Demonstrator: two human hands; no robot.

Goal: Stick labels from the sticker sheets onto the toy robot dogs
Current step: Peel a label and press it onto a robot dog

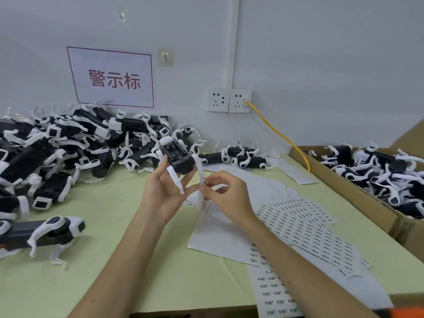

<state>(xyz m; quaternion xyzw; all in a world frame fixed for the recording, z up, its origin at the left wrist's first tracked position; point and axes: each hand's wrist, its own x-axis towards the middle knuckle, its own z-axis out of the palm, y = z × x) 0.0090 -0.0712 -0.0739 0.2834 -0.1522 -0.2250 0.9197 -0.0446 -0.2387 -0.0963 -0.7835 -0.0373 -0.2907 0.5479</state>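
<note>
**Head view.** My left hand (pixel 165 187) grips one toy robot dog (pixel 177 157), raised off the surface (pixel 114 214) with its underside toward me. The fingers are curled round the dark body and the white legs. My right hand (pixel 226 193), just beside the left, pinches what appears to be a small label (pixel 203 179) at the fingertips, close to the dog's near leg. The sticker sheets (pixel 298 223) lie on the surface below and outboard of the right hand. A pile of dogs (pixel 68 143) sits beyond and outboard of the left hand. A cardboard box (pixel 344 187) holding more dogs stands well outboard of the right hand.

**Handling.** I judge the dog light and rigid. Its thin legs look breakable, so take hold of the body. The label looks thin, limp and tacky, so hold it by one edge only.

**Not resolved.**
- I cannot tell whether the label already touches the leg.
- The print on the label and sheets is unreadable.
- The dog's back is hidden.
- The pile and the box are cut off at the frame edges.
</note>
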